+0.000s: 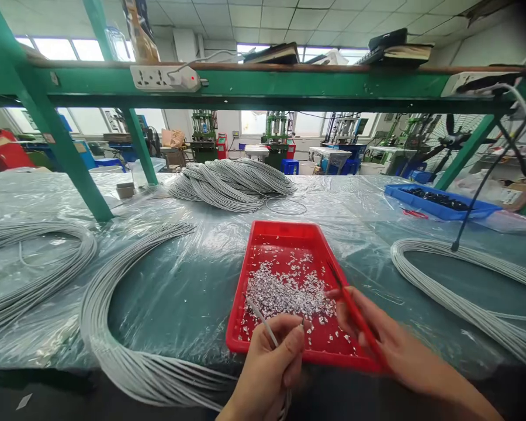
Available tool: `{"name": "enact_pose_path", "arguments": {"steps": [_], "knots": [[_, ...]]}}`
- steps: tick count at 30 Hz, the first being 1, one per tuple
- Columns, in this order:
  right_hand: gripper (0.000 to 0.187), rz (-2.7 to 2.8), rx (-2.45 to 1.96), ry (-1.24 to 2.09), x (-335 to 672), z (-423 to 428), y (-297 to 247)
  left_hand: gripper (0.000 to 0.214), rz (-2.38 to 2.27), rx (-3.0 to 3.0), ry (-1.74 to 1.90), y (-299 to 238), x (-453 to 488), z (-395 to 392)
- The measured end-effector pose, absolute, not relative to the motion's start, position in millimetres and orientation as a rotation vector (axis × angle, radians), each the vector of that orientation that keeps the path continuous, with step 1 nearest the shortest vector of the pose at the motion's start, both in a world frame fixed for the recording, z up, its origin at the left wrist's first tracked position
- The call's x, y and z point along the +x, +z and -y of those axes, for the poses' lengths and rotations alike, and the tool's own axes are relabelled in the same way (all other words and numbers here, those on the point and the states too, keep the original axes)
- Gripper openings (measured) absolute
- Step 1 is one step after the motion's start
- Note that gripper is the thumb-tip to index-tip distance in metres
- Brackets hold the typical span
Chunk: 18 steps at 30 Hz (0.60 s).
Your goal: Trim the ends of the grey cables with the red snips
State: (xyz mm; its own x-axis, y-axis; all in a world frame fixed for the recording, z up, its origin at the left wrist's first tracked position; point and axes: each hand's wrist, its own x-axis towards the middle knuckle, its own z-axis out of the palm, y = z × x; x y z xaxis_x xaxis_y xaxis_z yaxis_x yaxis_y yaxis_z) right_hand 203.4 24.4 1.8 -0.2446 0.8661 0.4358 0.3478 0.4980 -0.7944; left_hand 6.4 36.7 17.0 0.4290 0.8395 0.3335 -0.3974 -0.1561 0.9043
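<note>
At the red tray (239, 292), left grip (275, 354) pinches slim grey cable (263, 320); right grip (381, 330) clasps red-handled tool (360, 317).

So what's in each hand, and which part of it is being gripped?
Left hand: a grey cable, pinched near an end between thumb and fingers. Right hand: a red-handled tool, held by its handles.

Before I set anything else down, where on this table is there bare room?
Widest: the table between the curved cable bundle on the left and the red tray. A narrower patch lies between the tray and the cable loop at right. Crowded: the tray's near end, where the left hand and right hand are, and the far left, with another cable loop.
</note>
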Motion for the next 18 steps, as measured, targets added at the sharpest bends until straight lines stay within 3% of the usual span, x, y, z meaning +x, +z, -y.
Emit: {"name": "enact_pose_path", "arguments": {"steps": [3,6,12,18], "knots": [[0.107,1.945,-1.426,0.599,201,8,-9,0.043,-0.505,1.420,1.091,22,7,-33],[0.099,1.991,-1.610,0.568,194,35,-16,0.044,-0.575,1.565,1.012,25,8,-27],[0.060,1.919,-1.584,0.429,180,62,-22,0.038,-0.558,1.845,0.872,26,6,-25],[0.059,1.969,-1.539,0.703,180,69,-11,0.031,-0.493,1.896,0.825,29,-3,-24]]}}
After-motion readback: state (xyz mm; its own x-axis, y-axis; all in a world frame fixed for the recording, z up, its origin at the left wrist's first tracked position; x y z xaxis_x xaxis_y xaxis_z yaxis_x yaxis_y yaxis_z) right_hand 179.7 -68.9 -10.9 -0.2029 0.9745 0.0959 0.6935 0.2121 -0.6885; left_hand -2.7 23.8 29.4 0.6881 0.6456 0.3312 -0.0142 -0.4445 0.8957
